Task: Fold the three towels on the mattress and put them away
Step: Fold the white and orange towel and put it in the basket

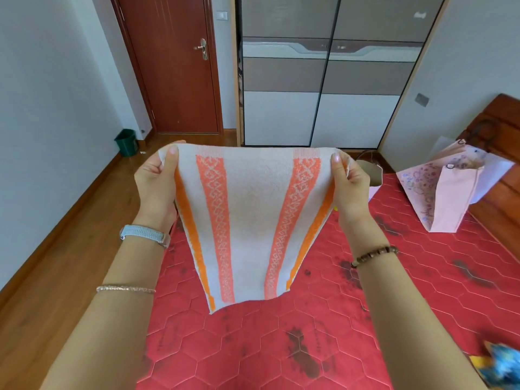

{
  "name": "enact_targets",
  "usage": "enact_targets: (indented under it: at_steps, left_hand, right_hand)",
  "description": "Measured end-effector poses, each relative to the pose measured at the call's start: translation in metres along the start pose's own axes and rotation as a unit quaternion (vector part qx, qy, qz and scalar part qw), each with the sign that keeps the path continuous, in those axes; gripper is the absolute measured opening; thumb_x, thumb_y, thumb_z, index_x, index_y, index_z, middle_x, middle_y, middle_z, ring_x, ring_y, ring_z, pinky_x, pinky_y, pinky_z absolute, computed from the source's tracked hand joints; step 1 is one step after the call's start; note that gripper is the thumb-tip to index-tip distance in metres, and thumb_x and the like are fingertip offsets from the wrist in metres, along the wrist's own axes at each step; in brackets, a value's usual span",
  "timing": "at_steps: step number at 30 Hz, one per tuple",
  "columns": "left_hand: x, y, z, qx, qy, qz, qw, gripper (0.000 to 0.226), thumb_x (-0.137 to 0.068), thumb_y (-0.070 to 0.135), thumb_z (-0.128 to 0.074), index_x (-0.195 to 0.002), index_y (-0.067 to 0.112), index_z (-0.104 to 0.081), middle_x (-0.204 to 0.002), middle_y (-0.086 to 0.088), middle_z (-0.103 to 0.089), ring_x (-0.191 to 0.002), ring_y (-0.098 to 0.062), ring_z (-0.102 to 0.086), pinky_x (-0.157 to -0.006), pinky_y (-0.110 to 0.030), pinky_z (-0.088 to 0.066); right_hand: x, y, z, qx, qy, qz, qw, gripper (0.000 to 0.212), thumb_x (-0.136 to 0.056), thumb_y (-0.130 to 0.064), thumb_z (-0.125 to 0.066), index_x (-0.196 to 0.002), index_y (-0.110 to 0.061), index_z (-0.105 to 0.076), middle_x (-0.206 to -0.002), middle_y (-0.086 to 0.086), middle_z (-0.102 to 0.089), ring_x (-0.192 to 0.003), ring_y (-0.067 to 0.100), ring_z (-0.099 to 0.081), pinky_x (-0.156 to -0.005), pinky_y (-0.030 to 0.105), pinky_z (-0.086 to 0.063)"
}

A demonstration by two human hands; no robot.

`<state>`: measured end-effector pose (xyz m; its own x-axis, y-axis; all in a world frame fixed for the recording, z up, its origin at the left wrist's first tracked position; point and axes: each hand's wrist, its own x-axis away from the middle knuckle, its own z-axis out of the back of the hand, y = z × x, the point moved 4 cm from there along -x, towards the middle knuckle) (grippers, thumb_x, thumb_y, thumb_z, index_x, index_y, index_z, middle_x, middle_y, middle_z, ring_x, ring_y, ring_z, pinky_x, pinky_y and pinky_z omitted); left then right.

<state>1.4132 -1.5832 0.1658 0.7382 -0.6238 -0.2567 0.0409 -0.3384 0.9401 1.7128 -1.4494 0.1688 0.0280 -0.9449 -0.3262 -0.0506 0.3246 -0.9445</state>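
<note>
A white towel with orange patterned stripes [249, 218] hangs in the air above the red mattress [422, 291]. My left hand [156, 184] pinches its top left corner and my right hand [350, 182] pinches its top right corner, so the top edge is stretched level. The towel appears doubled over, and its lower edge hangs free just above the mattress. A blue and yellow cloth [501, 364] shows blurred at the bottom right corner.
A pink paper bag [441, 198] stands on the mattress at the right, next to the wooden headboard [498, 128]. A brown paper bag [371, 173] sits behind my right hand. Beyond are a sliding-door wardrobe [323, 80], a red door [174, 66] and a green bin [126, 142] on the wooden floor.
</note>
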Motion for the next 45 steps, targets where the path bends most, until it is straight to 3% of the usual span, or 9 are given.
enact_targets:
  at_steps: [4, 8, 13, 17, 21, 24, 30, 41, 45]
  left_hand:
    - [0.014, -0.006, 0.015, -0.031, 0.000, 0.020, 0.999, 0.020, -0.101, 0.025, -0.054, -0.102, 0.020, -0.074, -0.098, 0.001, -0.075, -0.096, -0.018, -0.070, -0.083, -0.032, -0.059]
    - [0.041, -0.036, 0.045, -0.077, 0.017, 0.087, 0.993, 0.019, -0.101, 0.023, -0.055, -0.097, 0.018, -0.073, -0.086, 0.006, -0.074, -0.084, -0.012, -0.070, -0.075, -0.029, -0.059]
    - [0.093, -0.088, 0.089, -0.094, 0.040, 0.187, 0.977, 0.018, -0.099, 0.019, -0.059, -0.086, 0.018, -0.072, -0.084, -0.002, -0.071, -0.082, -0.019, -0.066, -0.076, -0.033, -0.057]
    - [0.141, -0.127, 0.121, -0.107, 0.042, 0.252, 0.961, 0.017, -0.098, 0.019, -0.061, -0.085, 0.015, -0.071, -0.089, -0.009, -0.070, -0.087, -0.024, -0.066, -0.079, -0.036, -0.058]
    - [0.189, -0.164, 0.147, -0.149, 0.053, 0.296, 0.942, 0.015, -0.096, 0.021, -0.063, -0.084, 0.018, -0.070, -0.086, -0.006, -0.070, -0.081, -0.020, -0.067, -0.072, -0.032, -0.057]
    - [0.226, -0.200, 0.167, -0.187, 0.055, 0.323, 0.926, 0.017, -0.095, 0.021, -0.064, -0.079, 0.018, -0.069, -0.084, -0.007, -0.068, -0.078, -0.020, -0.064, -0.075, -0.035, -0.055]
    - [0.276, -0.276, 0.193, -0.280, 0.048, 0.357, 0.890, 0.019, -0.096, 0.023, -0.062, -0.077, 0.019, -0.065, -0.072, 0.002, -0.055, -0.065, -0.011, -0.049, -0.059, -0.024, -0.043]
    - [0.289, -0.414, 0.205, -0.352, 0.028, 0.342, 0.871, 0.026, -0.096, 0.021, -0.058, -0.075, 0.005, -0.057, -0.060, 0.001, -0.033, -0.054, -0.012, -0.028, -0.046, -0.024, -0.024]
    - [0.285, -0.463, 0.206, -0.364, 0.040, 0.348, 0.863, 0.038, -0.097, 0.019, -0.056, -0.061, 0.012, -0.045, -0.053, 0.006, -0.033, -0.050, -0.009, -0.028, -0.046, -0.024, -0.024]
  right_hand:
    - [0.015, 0.007, -0.001, 0.001, -0.017, -0.016, 1.000, 0.021, -0.101, -0.015, -0.047, -0.088, -0.019, -0.063, -0.079, -0.014, -0.066, -0.076, -0.002, -0.061, -0.073, 0.018, -0.051]
    - [0.044, 0.037, 0.000, 0.026, -0.044, -0.044, 0.998, 0.024, -0.101, -0.016, -0.049, -0.079, -0.014, -0.059, -0.079, 0.002, -0.060, -0.077, 0.013, -0.056, -0.071, 0.029, -0.051]
    - [0.101, 0.089, 0.008, 0.074, -0.040, -0.130, 0.988, 0.036, -0.098, -0.016, -0.053, -0.063, -0.014, -0.047, -0.052, -0.016, -0.053, -0.051, -0.001, -0.047, -0.050, 0.020, -0.043]
    - [0.150, 0.134, 0.021, 0.106, -0.045, -0.173, 0.978, 0.037, -0.097, -0.021, -0.056, -0.067, -0.004, -0.045, -0.062, 0.007, -0.034, -0.056, 0.016, -0.032, -0.049, 0.028, -0.029]
    - [0.205, 0.177, 0.041, 0.138, -0.040, -0.236, 0.961, 0.029, -0.097, -0.024, -0.056, -0.073, -0.008, -0.052, -0.062, 0.006, -0.037, -0.054, 0.013, -0.035, -0.047, 0.024, -0.029]
    - [0.248, 0.211, 0.057, 0.156, -0.032, -0.288, 0.944, 0.041, -0.096, -0.024, -0.057, -0.061, -0.016, -0.039, -0.051, -0.005, -0.033, -0.044, 0.006, -0.028, -0.042, 0.021, -0.023]
    - [0.311, 0.279, 0.078, 0.214, -0.005, -0.385, 0.898, 0.051, -0.094, -0.028, -0.059, -0.057, -0.020, -0.025, -0.053, -0.005, -0.022, -0.041, 0.005, -0.019, -0.039, 0.019, -0.017]
    - [0.333, 0.409, 0.077, 0.304, -0.073, -0.397, 0.863, 0.046, -0.097, -0.019, -0.050, -0.057, -0.017, -0.028, -0.054, -0.001, -0.023, -0.048, 0.013, -0.020, -0.034, 0.014, -0.012]
    - [0.330, 0.464, 0.067, 0.324, -0.084, -0.411, 0.848, 0.043, -0.096, -0.020, -0.052, -0.060, -0.017, -0.029, -0.054, 0.000, -0.028, -0.048, 0.014, -0.026, -0.041, 0.023, -0.022]
